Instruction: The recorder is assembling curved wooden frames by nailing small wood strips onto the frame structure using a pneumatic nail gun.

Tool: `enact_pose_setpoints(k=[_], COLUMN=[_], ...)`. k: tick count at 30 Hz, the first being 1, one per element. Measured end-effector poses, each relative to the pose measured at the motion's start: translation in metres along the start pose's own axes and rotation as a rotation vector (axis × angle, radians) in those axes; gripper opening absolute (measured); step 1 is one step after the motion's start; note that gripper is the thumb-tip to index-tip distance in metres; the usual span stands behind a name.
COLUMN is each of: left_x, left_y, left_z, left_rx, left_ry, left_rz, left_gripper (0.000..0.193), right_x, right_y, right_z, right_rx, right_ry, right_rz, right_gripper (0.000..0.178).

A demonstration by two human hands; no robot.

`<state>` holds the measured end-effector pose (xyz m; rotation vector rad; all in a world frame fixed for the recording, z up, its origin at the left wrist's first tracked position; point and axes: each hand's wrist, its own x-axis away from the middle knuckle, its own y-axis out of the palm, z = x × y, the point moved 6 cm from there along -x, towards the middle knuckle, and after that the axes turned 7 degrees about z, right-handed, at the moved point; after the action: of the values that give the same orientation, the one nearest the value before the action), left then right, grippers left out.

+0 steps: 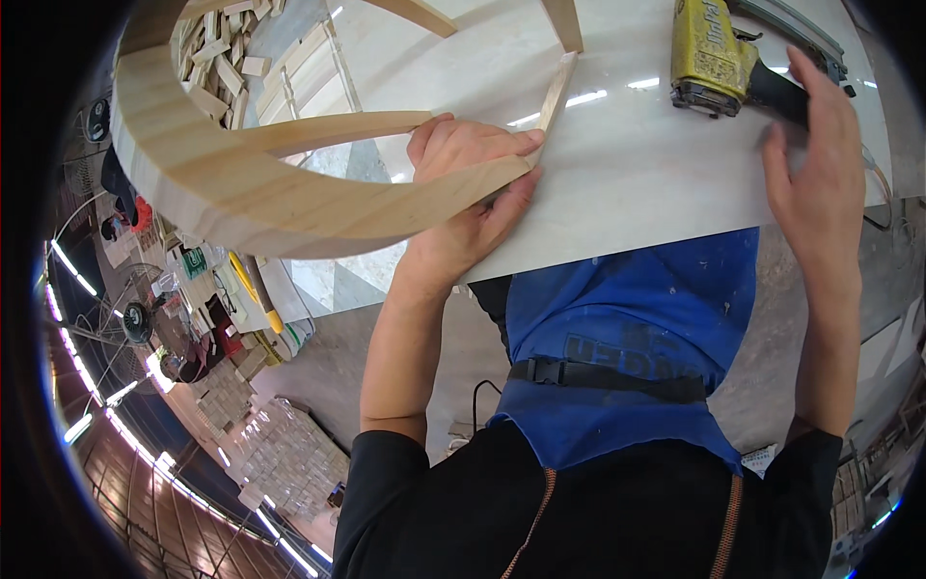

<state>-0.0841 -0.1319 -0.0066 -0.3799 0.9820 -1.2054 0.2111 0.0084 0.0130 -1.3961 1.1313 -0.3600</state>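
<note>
A pale curved wooden frame (207, 183) with several tapering legs rests on the white tabletop at the left. My left hand (463, 183) wraps round the end of its nearest leg (473, 185), the thumb below and the fingers above. At that same end, my fingertips touch a thin wooden strip (555, 96) that runs away to another leg tip. A yellow nail gun (712, 53) with a black handle lies at the far right. Beside that handle is my right hand (820, 159), thumb and fingers apart; the hand hides the handle's end.
The white tabletop (627, 174) ends just before my blue apron (627, 309). Small wood offcuts (217, 63) are piled at the far left. A hose (880, 193) hangs by the right edge. Fans (137, 323) and stacked wood pieces (289, 463) stand farther left.
</note>
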Motion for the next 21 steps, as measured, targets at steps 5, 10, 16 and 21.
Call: enact_pose_setpoints(k=[5, 10, 16, 21], left_x=[0.001, 0.015, 0.018, 0.016], left_y=[-0.002, -0.005, -0.013, -0.008], left_z=[0.009, 0.011, 0.01, 0.014], left_rx=[0.048, 0.026, 0.06, 0.068], left_ry=[-0.02, -0.077, -0.101, -0.046], left_rz=[0.022, -0.029, -0.028, -0.027], left_gripper=[0.027, 0.026, 0.028, 0.03], right_x=[-0.02, -0.011, 0.003, 0.069], right_y=[0.009, -0.008, -0.063, -0.013], right_z=[0.006, -0.015, -0.03, -0.075], right_rx=[0.152, 0.009, -0.906, -1.582], right_ry=[-0.09, -0.098, 0.349, 0.992], right_rz=[-0.149, -0.345, -0.614, -0.76], right_gripper=[0.073, 0.067, 0.043, 0.044])
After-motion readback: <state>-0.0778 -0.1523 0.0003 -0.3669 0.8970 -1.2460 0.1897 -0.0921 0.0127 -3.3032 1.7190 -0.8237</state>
